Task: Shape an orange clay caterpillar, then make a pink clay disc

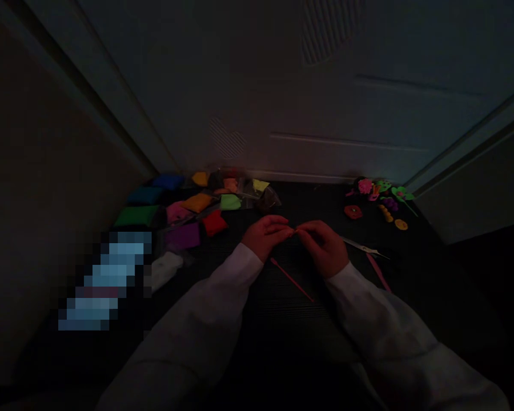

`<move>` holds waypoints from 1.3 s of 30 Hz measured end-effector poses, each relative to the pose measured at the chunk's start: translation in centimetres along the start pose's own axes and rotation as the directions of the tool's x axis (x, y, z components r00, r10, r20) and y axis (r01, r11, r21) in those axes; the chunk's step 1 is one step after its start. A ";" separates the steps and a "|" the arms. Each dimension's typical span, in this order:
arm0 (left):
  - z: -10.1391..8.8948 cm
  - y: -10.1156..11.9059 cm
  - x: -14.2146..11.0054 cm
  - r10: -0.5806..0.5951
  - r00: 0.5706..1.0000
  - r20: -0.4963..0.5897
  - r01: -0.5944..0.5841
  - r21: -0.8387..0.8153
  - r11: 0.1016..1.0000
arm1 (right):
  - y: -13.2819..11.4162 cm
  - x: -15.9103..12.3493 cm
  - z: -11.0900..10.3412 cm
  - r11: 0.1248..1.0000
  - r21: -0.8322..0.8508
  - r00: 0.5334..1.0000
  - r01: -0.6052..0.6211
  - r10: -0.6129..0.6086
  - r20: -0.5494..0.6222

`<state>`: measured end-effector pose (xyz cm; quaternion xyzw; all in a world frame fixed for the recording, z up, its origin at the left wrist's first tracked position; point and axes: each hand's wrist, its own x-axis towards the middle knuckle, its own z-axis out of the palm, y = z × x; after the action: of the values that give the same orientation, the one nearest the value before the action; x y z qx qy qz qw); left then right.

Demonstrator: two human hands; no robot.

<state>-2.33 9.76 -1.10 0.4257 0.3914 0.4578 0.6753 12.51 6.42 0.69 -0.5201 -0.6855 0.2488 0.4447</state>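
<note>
In dim light, my left hand (pixel 266 235) and my right hand (pixel 324 246) meet over the dark table, their thumbs and fingers pinched together. Between the fingertips is a tiny orange bit of modelling clay (pixel 297 230); its shape is mostly hidden. Below my hands lies a thin pink modelling tool (pixel 293 279). Just right of my right hand rest scissors (pixel 364 248) with dark handles and a flat pink strip-like tool (pixel 377 272).
Packets of coloured clay, among them green (pixel 137 216), red (pixel 215 222) and purple (pixel 182 235), cover the left side. A bright pixelated screen (pixel 107 279) lies nearer. Small clay flowers (pixel 365 186) and a yellow disc (pixel 401 225) sit back right. A pale panel (pixel 257 103) stands behind.
</note>
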 end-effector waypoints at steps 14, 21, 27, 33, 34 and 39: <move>0.5 -0.2 -0.6 -0.034 0.999 -0.037 0.035 0.025 0.999 | -0.3 0.0 -0.4 0.986 -0.135 0.996 0.093 -0.093 0.009; 0.7 0.3 -0.9 -0.052 0.998 -0.029 0.054 0.057 0.997 | -0.2 -0.2 -0.5 0.997 -0.073 1.000 0.007 -0.007 0.007; 0.4 0.1 -0.5 -0.033 0.999 -0.014 0.033 0.046 0.998 | -0.1 -0.3 -0.4 0.997 -0.068 0.998 0.037 -0.033 0.049; 0.6 -0.3 -0.5 -0.021 1.000 -0.011 0.020 -0.031 0.999 | -0.3 -0.4 -0.2 0.996 -0.078 0.998 0.043 -0.039 0.051; 0.6 -0.3 -0.5 -0.017 1.000 -0.014 0.016 -0.033 0.999 | -0.3 -0.4 -0.2 0.995 -0.086 0.998 0.047 -0.042 0.054; 0.8 -0.2 -0.6 -0.006 1.000 -0.021 0.004 -0.052 0.999 | -0.2 -0.5 0.0 0.996 -0.081 0.998 0.042 -0.038 0.051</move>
<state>-1.68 8.94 -0.97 0.4022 0.3877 0.4706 0.6829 12.47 5.93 0.69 -0.5177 -0.7163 0.2240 0.4107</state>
